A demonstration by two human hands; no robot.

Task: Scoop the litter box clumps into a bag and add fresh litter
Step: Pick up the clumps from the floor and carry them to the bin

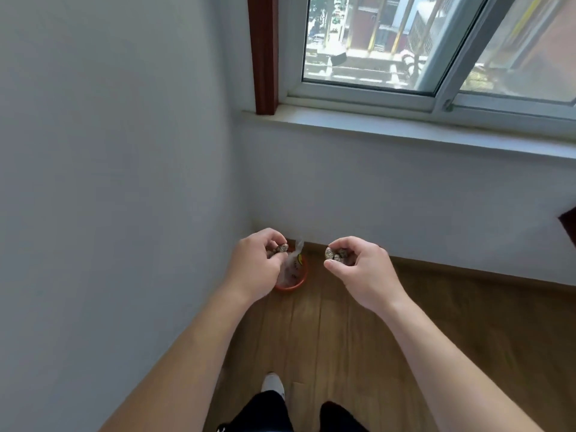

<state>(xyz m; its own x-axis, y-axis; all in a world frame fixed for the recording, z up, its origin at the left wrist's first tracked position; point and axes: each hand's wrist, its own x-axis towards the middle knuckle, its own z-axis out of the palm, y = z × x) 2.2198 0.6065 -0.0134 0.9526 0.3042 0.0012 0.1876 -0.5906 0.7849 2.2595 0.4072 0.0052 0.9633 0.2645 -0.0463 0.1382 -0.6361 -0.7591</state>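
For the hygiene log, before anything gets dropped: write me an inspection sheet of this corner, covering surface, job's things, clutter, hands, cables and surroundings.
Surface: wood floor, plank boards.
Job's things: red bin on the floor in the wall corner, lined with a clear bag; speckled clumps held in both hands; litter box, scoop and fresh litter not in view.
Clutter: nothing seen.
Hands: left hand pinches clumps, in front of the bin in this view; right hand pinches more clumps, off to the bin's right.
Cables: nothing seen.
Surroundings: white walls, window sill, window, red curtain.
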